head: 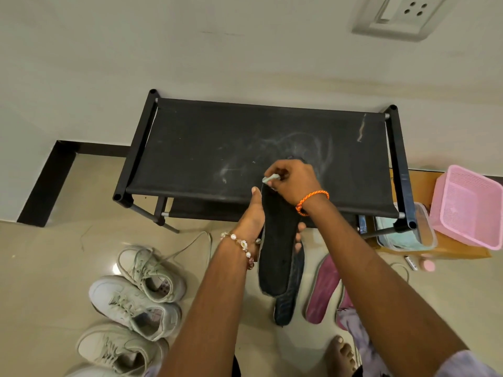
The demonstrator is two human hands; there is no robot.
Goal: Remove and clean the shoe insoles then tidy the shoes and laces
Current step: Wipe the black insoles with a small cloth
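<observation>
Head view: right hand (292,183) hides the black insole's (277,251) toe end.

The black rack top (217,148) lies bare left of the hands. Three sneakers (136,303) crowd the floor at left; pink insoles (322,289) and a pink basket (466,206) block the right.
</observation>
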